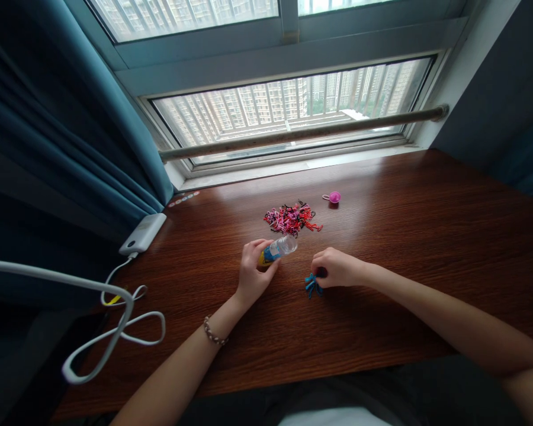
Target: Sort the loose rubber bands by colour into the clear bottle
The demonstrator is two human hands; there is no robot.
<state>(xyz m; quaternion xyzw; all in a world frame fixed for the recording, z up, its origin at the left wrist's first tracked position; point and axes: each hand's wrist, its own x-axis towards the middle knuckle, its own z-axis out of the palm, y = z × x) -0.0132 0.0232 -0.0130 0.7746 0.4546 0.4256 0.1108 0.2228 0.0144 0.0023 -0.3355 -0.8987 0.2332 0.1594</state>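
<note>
My left hand [254, 267] is wrapped round a small clear plastic bottle [284, 245] with a blue and yellow label. The bottle leans to the right, its uncapped mouth towards the middle of the table. Just right of it, my right hand [336, 267] is closed, thumb and fingers pinched at a small bunch of blue hair ties [311, 285] low over the table. Beyond the bottle lies a loose pile of pink, red and black hair ties [292, 218]. A pink cap [334, 197] with a loop strap rests farther back to the right.
The dark wooden table [426, 236] reaches the window sill, with a rail [302, 135] across the window. At left stand a white power strip [143, 234] and its looped white cable [128, 313], beside a blue curtain [128, 136].
</note>
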